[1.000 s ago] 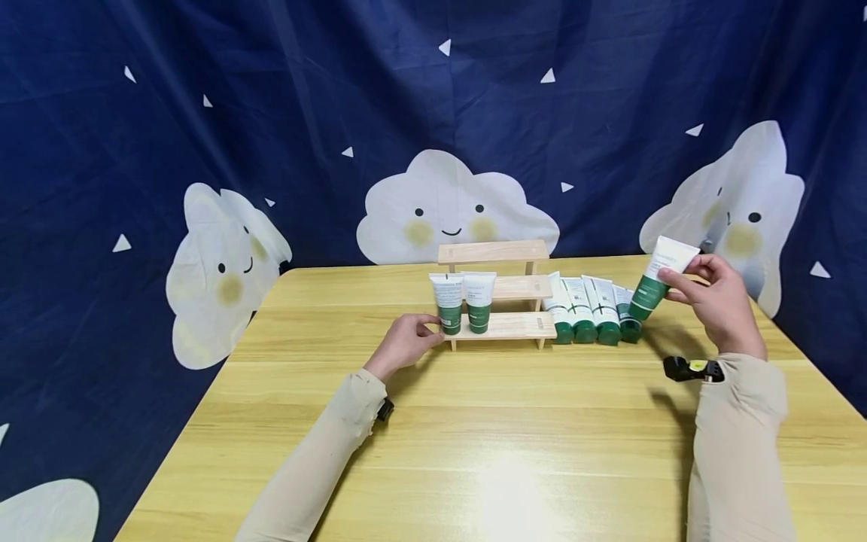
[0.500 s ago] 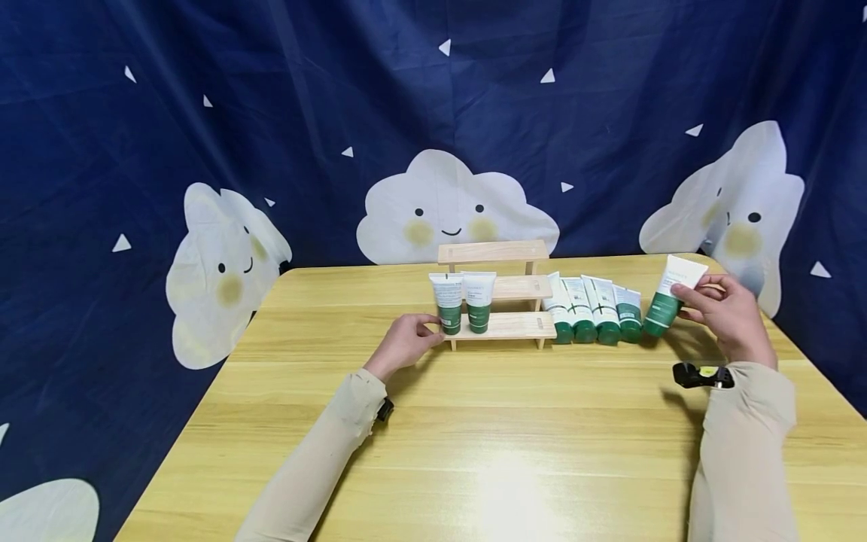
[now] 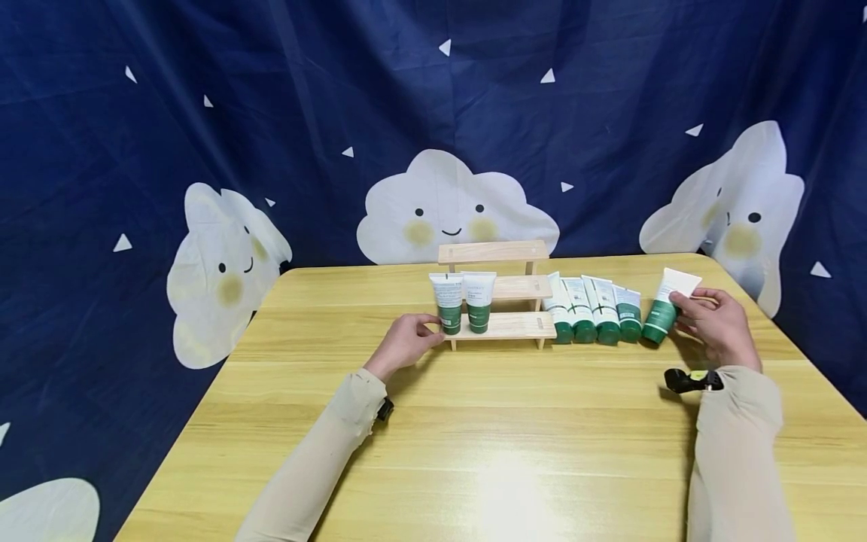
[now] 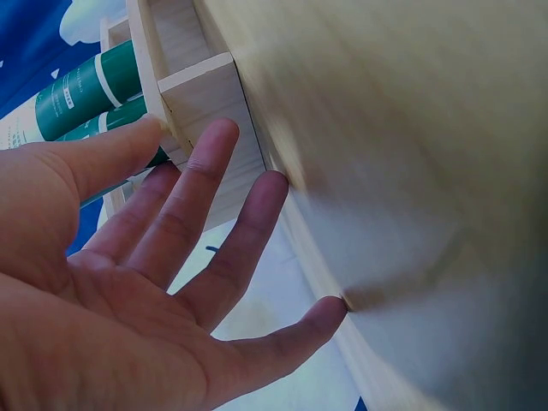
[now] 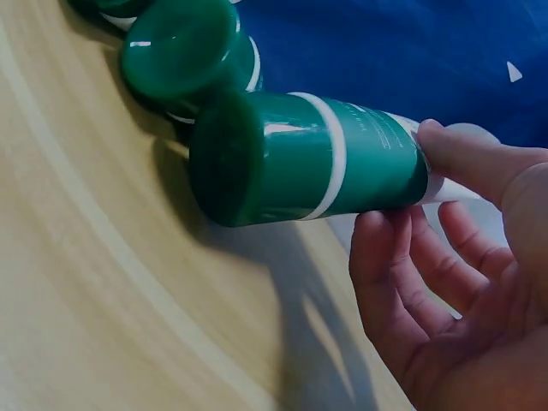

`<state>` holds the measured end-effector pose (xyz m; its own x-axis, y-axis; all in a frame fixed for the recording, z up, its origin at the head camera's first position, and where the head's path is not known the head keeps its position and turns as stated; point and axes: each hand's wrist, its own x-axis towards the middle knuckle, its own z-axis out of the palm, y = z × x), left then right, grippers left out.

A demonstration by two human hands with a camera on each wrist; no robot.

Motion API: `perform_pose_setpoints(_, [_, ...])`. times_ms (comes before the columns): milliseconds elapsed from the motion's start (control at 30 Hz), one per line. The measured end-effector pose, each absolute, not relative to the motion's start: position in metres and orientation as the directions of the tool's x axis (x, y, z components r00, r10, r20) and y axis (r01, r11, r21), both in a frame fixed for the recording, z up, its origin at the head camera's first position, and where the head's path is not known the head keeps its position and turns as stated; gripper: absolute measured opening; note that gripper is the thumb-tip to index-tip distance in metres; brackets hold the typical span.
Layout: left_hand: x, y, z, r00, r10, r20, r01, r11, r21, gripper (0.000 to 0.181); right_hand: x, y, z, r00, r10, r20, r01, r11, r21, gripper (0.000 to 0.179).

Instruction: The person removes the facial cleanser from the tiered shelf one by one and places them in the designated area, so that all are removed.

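Observation:
My right hand (image 3: 718, 324) pinches a white and green squeeze tube (image 3: 662, 309) between thumb and fingers, cap down and tilted. In the right wrist view its green cap (image 5: 231, 158) hangs just above or on the table; I cannot tell which. At the left end of the three-tier wooden stand (image 3: 518, 325), my left hand (image 3: 406, 340) pinches the bottom tier's edge with thumb and index finger. The other fingers spread loosely in the left wrist view, beside the stand's side (image 4: 210, 111). Two tubes, a left one (image 3: 448, 305) and a right one (image 3: 479, 302), stand cap down on the bottom tier.
Several more squeeze tubes (image 3: 596, 310) lean or lie in a row between the stand and my right hand. The stand's middle tier (image 3: 518, 287) and top tier (image 3: 493, 251) rise behind. A dark blue cloth (image 3: 305, 135) hangs behind the wooden table (image 3: 474, 429).
The tube in my right hand has come down, moving right and then slightly back left, beside the row's right end. My left hand and the stand have stayed still.

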<state>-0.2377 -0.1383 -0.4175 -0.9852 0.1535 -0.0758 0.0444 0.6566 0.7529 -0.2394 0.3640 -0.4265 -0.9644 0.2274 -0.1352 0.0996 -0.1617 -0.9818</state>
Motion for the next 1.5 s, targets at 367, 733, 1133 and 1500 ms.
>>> perform_pose_setpoints(367, [-0.236,-0.139,-0.416,-0.984,0.161,-0.073,0.051,0.653,0.756,0.037,-0.244,0.361,-0.438,-0.950,0.249,-0.190,0.169,-0.104,-0.980,0.037])
perform_pose_setpoints(733, [-0.237,-0.139,-0.418,-0.983,0.170,-0.068,0.058,0.643,0.764,0.037,-0.246,0.357,-0.443,-0.948,0.256,-0.191,0.205,0.026,-0.978,0.027])
perform_pose_setpoints(1133, [-0.238,-0.139,-0.418,-0.983,0.173,-0.063,0.067,0.653,0.754,0.036,-0.246,0.359,-0.441,-0.945,0.256,-0.204,0.260,0.206,-0.943,0.026])
perform_pose_setpoints(1500, [-0.237,-0.139,-0.416,-0.983,0.172,-0.066,0.062,0.647,0.760,0.037,-0.248,0.360,-0.441,-0.945,0.257,-0.204,0.270,0.257,-0.928,0.042])
